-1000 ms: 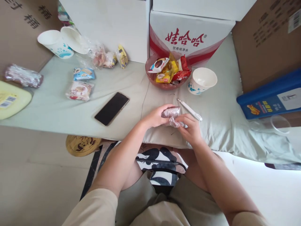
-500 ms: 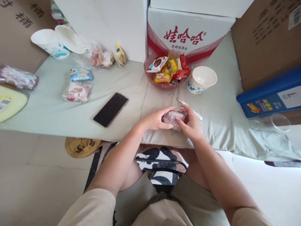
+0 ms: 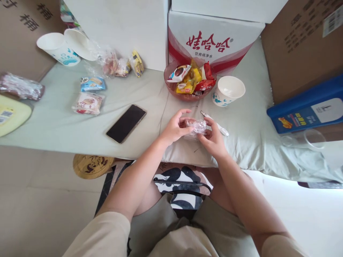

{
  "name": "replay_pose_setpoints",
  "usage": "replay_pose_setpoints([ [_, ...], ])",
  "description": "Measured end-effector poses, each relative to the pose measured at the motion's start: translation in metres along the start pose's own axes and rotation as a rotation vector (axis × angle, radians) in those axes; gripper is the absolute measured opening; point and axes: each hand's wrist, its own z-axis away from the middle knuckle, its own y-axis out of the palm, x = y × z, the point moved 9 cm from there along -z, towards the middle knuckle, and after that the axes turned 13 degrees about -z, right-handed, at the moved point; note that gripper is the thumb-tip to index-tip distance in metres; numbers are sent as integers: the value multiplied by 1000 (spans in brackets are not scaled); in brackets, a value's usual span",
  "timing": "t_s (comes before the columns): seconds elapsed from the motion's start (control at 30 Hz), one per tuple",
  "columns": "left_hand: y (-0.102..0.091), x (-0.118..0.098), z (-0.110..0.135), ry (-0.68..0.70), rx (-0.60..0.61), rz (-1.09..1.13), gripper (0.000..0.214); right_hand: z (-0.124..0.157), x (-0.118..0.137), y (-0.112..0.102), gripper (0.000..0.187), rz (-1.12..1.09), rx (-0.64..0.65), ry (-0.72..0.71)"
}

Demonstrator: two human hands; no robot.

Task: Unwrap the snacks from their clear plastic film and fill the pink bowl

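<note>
Between my two hands is a small roundish bundle (image 3: 196, 129) in crinkled clear plastic wrap, with something pinkish-brown showing through. My left hand (image 3: 177, 126) grips its left side, thumb across the front. On the right side, the fingertips of my right hand (image 3: 214, 141) press against the wrap. What lies inside cannot be made out. Just beyond my right hand lies a slim white-handled tool (image 3: 221, 129) with a metal tip, partly covered by my fingers. A black phone (image 3: 126, 124) rests to the left of my hands.
Behind my hands stand a pink glass bowl (image 3: 184, 97) of packaged snacks and a paper cup (image 3: 229, 91). Further left are wrapped snacks (image 3: 88, 103), tipped paper cups (image 3: 63, 53) and a plastic-wrapped item (image 3: 21, 86). A white carton (image 3: 211, 39) and a blue box (image 3: 308, 107) border the cloth-covered surface.
My left hand has lifted its fingers higher over the bundle and shifted its grip. The bundle has turned and moved slightly up and left, with my right hand following.
</note>
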Motion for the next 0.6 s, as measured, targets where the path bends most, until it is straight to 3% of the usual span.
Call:
replay_pose_setpoints([
  [0.1, 3, 5, -3, -10, -19, 92, 66, -3, -3, 2, 51, -133, 7, 65],
  [0.2, 14, 10, -3, -35, 53, 134, 73, -3, -4, -5, 41, -215, -76, 75],
  [0.37, 22, 9, -1, -39, 49, 70, 77, -4, -4, -5, 44, -214, -93, 54],
  [0.53, 11, 6, -6, -9, -58, -3, 68, -3, -3, 0, 48, -157, -28, 34],
  [0.6, -1, 6, -8, 4, -134, -51, 65, -3, 2, -8, 43, -39, -64, -11],
])
